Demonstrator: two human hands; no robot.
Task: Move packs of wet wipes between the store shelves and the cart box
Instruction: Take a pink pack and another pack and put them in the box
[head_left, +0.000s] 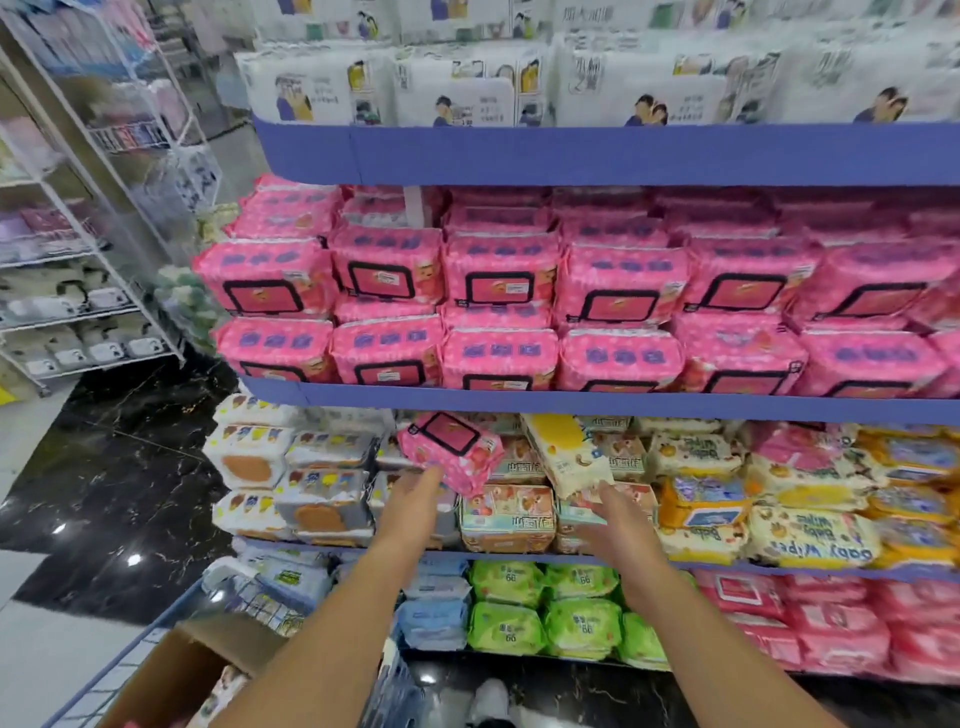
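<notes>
The pink pack (451, 451) of wet wipes, dotted with white and carrying a black-framed flap on its face, hangs tilted in front of the mixed shelf (779, 570), just under the blue edge of the shelf above. The left hand (415, 491) grasps it from below, arm stretched forward, back of the hand toward the camera, fingertips hidden behind the pack's lower corner. Just to its right, the right hand (613, 514) reaches out the same way and grips the lower end of a cream pack (569, 457) with a yellow top, which leans left. Above both, rows of matching pink packs (498, 275) fill a shelf. At lower left, a cardboard box (171, 670) sits in a blue wire cart (98, 675).
</notes>
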